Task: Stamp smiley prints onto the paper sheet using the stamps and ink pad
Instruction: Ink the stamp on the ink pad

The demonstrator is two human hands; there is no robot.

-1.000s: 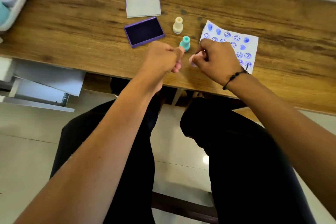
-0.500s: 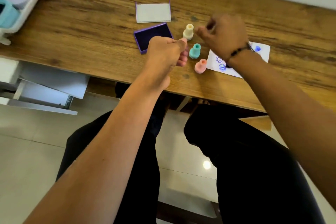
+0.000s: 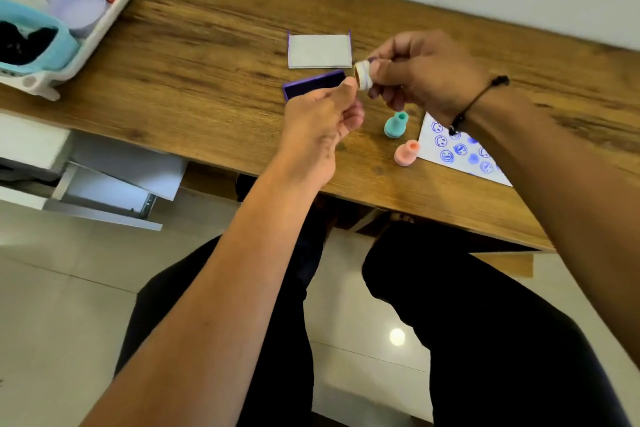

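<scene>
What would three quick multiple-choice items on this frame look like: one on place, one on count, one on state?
1. Where is the pink stamp?
A. on the ink pad
B. on the table beside the paper sheet
C. in the white basket

2. How many stamps stand on the table?
A. two
B. three
C. four

3. What is the state of the cream stamp?
A. standing on the table
B. lying on the paper sheet
C. held up in the right hand

Key: 1 B, it stands just left of the paper sheet. 2 A, only the teal stamp and the pink one stand there. 3 C, the right hand pinches it above the ink pad, with the left hand close by.
</scene>
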